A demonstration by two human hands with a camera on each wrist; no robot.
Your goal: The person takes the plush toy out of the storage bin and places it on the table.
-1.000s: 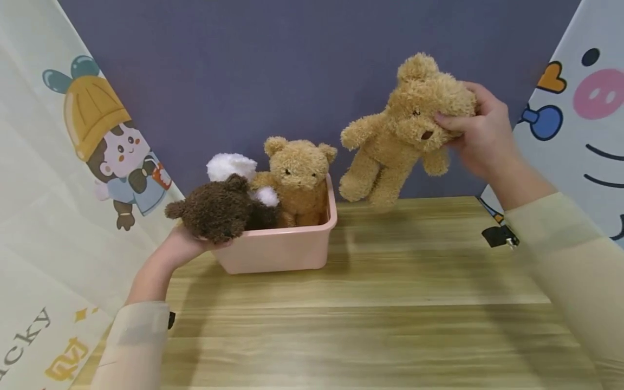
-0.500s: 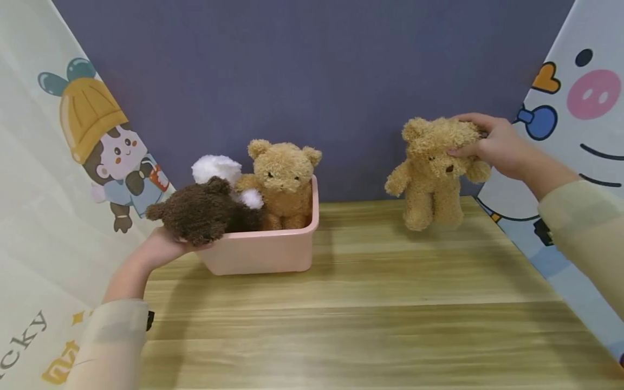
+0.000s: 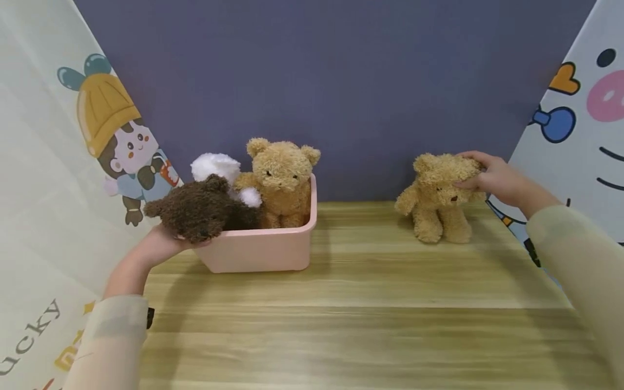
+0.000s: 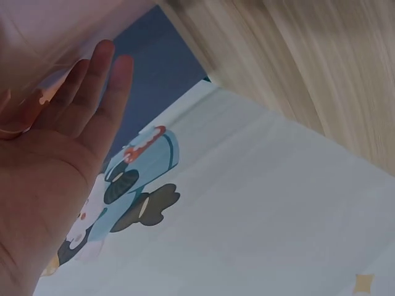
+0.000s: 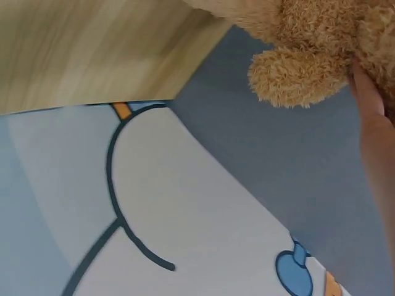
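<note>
At far left, a white side panel (image 3: 39, 135) printed with a figure in a yellow cap (image 3: 128, 146). Right of that, at the left end of a pink tub (image 3: 260, 250), the left hand (image 3: 163, 248): fingers straight and slightly apart alongside the outer wall, palm toward the camera in the left wrist view; thumb too cut off there to tell its place. Directly above, slumped over the tub's left rim, a dark brown bear (image 3: 195, 210). Behind that, a white plush toy (image 3: 214, 166), partly hidden. At the tub's right end, upright and facing forward, a light brown bear (image 3: 283, 168).

Next, wood-grain tabletop (image 3: 341, 325) and a blue-grey back panel (image 3: 351, 81). Well apart from the tub and left hand, near that panel, a tan bear (image 3: 429, 206), upright, feet down at the tabletop. Against the right side of its head, touching, the right hand (image 3: 497, 179): curled round the fur, thumb across the face, in a hold from the side. Hanging free in the right wrist view, one stubby arm. At far right, behind the sleeve (image 3: 575, 254), another printed panel (image 3: 585, 162) with a pink snout (image 3: 608, 96).
</note>
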